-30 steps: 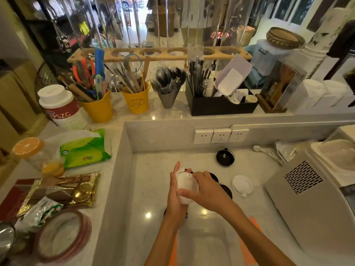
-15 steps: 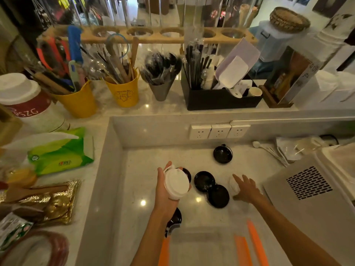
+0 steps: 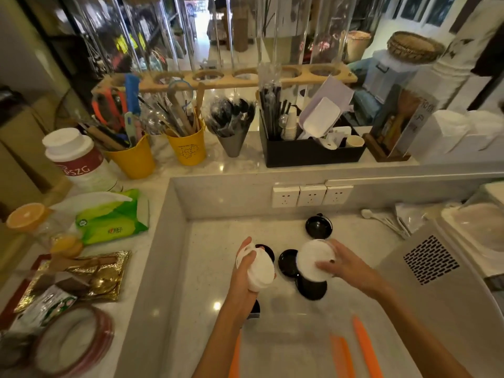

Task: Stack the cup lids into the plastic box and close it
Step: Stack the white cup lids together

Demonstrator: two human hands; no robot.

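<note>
My left hand (image 3: 242, 279) grips a stack of white cup lids (image 3: 260, 267) above the lower counter. My right hand (image 3: 346, 266) holds a single white lid (image 3: 312, 259), lifted off the counter and close to the stack. Black lids lie on the counter: one (image 3: 318, 226) near the back wall, one (image 3: 287, 263) between my hands, one (image 3: 312, 289) under the white lid, another (image 3: 266, 248) partly hidden behind the stack. The clear plastic box (image 3: 289, 342) with orange latches (image 3: 364, 347) sits below my hands, open, with something black (image 3: 255, 309) at its left corner.
A grey machine with a vent (image 3: 431, 259) stands at the right. Wall sockets (image 3: 311, 196) line the back wall. On the left ledge lie a green tissue pack (image 3: 114, 218), gold packets (image 3: 95, 276) and a tape roll (image 3: 73, 342). Yellow utensil buckets (image 3: 188, 147) and a black organiser (image 3: 311, 151) stand behind.
My right hand reached to the white lid on the counter, picked it up and is bringing it left toward the stack in my left hand.
</note>
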